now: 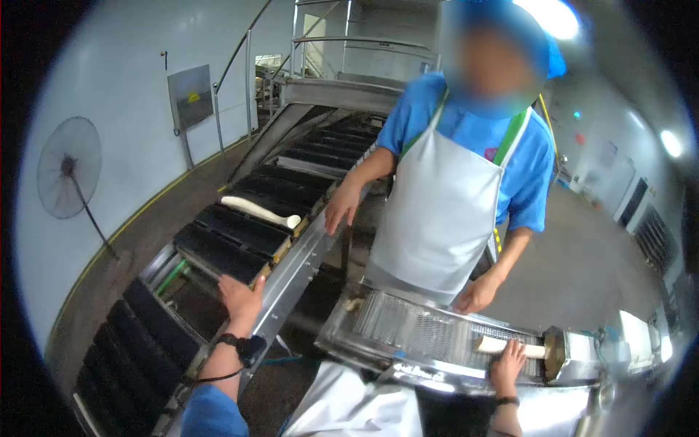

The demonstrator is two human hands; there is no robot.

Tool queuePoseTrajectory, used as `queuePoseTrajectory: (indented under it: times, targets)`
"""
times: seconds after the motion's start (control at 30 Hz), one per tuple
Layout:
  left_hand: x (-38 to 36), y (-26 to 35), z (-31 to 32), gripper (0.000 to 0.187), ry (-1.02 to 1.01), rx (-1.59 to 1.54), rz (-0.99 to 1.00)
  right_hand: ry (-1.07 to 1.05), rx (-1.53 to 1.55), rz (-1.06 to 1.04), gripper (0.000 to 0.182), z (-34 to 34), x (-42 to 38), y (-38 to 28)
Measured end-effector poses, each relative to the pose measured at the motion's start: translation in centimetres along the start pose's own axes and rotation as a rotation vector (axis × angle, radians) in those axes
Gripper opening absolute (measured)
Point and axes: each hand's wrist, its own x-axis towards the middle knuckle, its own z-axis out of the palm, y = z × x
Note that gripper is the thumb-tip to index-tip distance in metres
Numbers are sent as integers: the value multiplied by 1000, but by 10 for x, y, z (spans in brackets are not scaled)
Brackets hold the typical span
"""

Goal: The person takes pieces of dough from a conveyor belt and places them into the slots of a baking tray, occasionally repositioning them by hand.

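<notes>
My left hand [242, 300] is open, fingers apart, over the near side rail of the slatted conveyor [218, 251], beside a gap between its black slats. It holds nothing. On the slats beyond it lies a long pale stalk [258, 211] with a wider cut end. To the right, my right hand [507, 368] has its fingers over a shorter pale stalk [535, 351], which lies on the perforated metal bed [408, 326] by the mouth of a metal machine [575, 355]. The undersides of those fingers are hidden.
A co-worker in a white apron [437, 218] stands across the metal bed, one hand [342, 204] by the conveyor rail, the other [477, 293] by the bed. A small pale piece [354, 304] sits at the bed's left end. A fan [69, 166] stands by the wall.
</notes>
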Motion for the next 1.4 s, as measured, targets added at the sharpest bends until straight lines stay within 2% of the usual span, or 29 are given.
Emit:
queuePoseTrajectory:
  times: [0.03,0.1,0.13,0.23,0.37,0.43,0.5,0.53,0.57,0.63,0.7,0.73,0.77,0.8,0.83,0.87,0.9,1.0,1.07,1.1,1.13,1.17,1.23,1.33,1.4]
  targets:
    - [1,-1,2,107,8,4,26,-3,-3,-9,72,10,8,-3]
    - [1,0,2,107,10,11,44,126,-24,-178,54,15,22,-21]
    - [-1,3,-1,106,4,5,39,144,-16,-191,37,9,21,-33]
    - [-4,7,-5,104,2,-2,40,102,10,-288,27,17,27,-48]
    - [-1,2,0,104,42,-7,57,124,65,-395,23,-8,14,-61]
    - [-1,0,1,104,56,-4,69,-37,49,-492,41,-21,9,-57]
    - [-2,-4,-2,102,89,27,140,-116,-31,-497,44,-30,-2,-61]
    - [1,-8,5,101,91,104,147,-57,-122,-418,43,-34,-8,-65]
    - [-2,-5,-1,102,82,48,133,8,-211,-347,41,-37,-12,-71]
    - [4,-11,10,104,103,87,95,-18,-178,-366,37,-62,-17,-88]
    - [-1,-6,1,106,72,-18,32,-171,23,-230,31,-79,-10,-111]
    - [-1,-4,-1,106,69,-17,26,-136,113,-263,39,-85,1,-114]
    - [-2,-2,-2,106,57,-29,22,-71,383,-318,48,-114,3,-128]
    - [-2,-1,-2,106,43,-39,22,-156,677,-355,45,-125,21,-131]
    - [-3,0,-3,106,37,-38,29,23,910,-516,34,-154,25,-153]
    - [-3,1,-4,106,28,-47,18,-210,1239,-379,28,-184,29,-165]
    - [-3,1,-4,106,19,-55,6,-188,1354,-326,27,-219,24,-187]
    - [-1,-1,-2,106,27,-55,24,-214,1715,-413,37,-287,24,-247]
    - [2,-4,3,106,42,-36,36,-623,2058,-539,39,-319,9,-289]
    - [3,-5,5,106,60,-22,44,-798,2155,-651,42,-310,15,-302]
    - [3,-5,4,106,57,-19,51,-964,2190,-688,46,-321,4,-323]
    - [4,-5,2,106,47,-35,41,-964,2206,-732,52,-322,-3,-334]
    - [4,-6,3,106,31,-47,35,-856,2163,-751,65,-323,-18,-344]
    - [7,-9,3,107,38,-77,33,-782,2143,-733,75,-290,-17,-323]
    - [11,-10,2,106,36,-112,23,-731,1968,-563,79,-253,-13,-284]
